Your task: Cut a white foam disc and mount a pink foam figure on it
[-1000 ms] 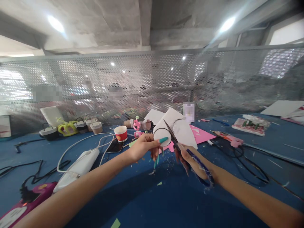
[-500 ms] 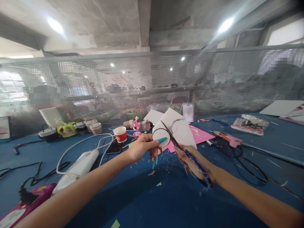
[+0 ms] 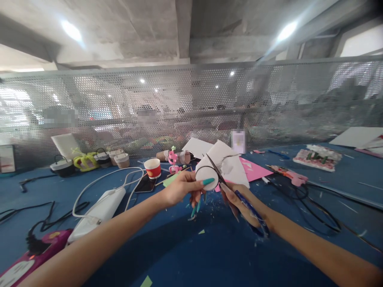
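My left hand point(image 3: 181, 188) pinches a white paper disc point(image 3: 204, 174) with a dark outline, its thumb with a long teal nail pressed on the face. In my right hand point(image 3: 254, 199) are scissors point(image 3: 245, 202) with dark blue handles. Their dark blades point up and left and lie against the disc's right edge; how far they are parted is hard to tell. Behind the disc lie white paper sheets point(image 3: 235, 169) with ragged cut edges, on top of pink paper point(image 3: 255, 170). Small paper scraps lie on the blue table point(image 3: 179, 251) below my hands.
A red and white paper cup point(image 3: 153, 170) and a phone point(image 3: 145, 184) stand left of my hands, near a white power strip point(image 3: 103, 205) with cables. A pink glue gun point(image 3: 289, 174) with its cord lies at right. A perforated metal screen point(image 3: 167, 99) closes the back.
My left hand and the disc have shifted slightly right and down in the picture. The scissors stay at the disc's edge, moved a little with it.
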Motion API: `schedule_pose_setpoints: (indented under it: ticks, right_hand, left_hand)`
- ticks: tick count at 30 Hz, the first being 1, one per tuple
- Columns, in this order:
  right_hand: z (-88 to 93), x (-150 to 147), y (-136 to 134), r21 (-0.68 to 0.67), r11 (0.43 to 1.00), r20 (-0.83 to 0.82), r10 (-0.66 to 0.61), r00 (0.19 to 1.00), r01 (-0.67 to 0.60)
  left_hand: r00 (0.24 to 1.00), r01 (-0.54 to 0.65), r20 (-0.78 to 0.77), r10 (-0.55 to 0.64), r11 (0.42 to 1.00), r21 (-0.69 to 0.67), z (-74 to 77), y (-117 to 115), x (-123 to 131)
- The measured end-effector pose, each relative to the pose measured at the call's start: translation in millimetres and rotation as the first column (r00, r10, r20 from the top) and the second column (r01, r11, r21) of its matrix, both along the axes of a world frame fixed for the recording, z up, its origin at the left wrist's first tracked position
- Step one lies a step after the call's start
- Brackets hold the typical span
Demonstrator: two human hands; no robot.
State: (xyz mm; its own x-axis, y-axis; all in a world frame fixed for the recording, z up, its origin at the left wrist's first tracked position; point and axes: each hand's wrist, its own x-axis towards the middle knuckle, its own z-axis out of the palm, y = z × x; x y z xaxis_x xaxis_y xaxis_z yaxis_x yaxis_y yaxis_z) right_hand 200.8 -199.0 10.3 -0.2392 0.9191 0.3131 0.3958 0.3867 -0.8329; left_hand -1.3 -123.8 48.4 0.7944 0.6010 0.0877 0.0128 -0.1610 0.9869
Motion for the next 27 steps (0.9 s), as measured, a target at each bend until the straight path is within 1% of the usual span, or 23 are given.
schedule_pose_setpoints:
  ticks: [3,8,11,17,23,27]
  right_hand:
    - [1.6,-0.2,-2.1,-0.038,0.999,-0.024,0.022,0.999,-0.023]
    - [4.9,-1.2,-5.0,-0.092,0.995,-0.045,-0.026,0.999,0.022]
    - [5.5,-0.3,-4.9,-0.074,0.997,-0.010,-0.016,1.000,0.016]
    - [6.7,0.2,-4.6,0.037,0.998,0.018,0.040,0.999,-0.041]
    - [5.5,-0.1,-4.6,-0.077,0.996,-0.034,0.031,0.999,-0.034]
    - [1.5,-0.1,-2.2,-0.045,0.999,-0.074,-0.004,0.997,0.000]
  left_hand:
    - [1.000,-0.012,-0.001,0.012,1.000,0.006,1.9,-0.5,-0.1]
    - [1.000,-0.007,-0.003,0.007,1.000,0.013,5.2,1.7,-2.7]
    - [0.999,0.035,-0.014,-0.035,0.999,0.008,5.2,5.8,-4.6]
    - [0.995,0.087,-0.047,-0.087,0.996,-0.002,4.4,5.2,-4.4]
    - [0.996,0.071,-0.046,-0.071,0.997,0.009,3.1,5.0,-2.5]
    - [0.999,0.049,0.000,-0.049,0.998,-0.034,-0.6,1.0,2.0]
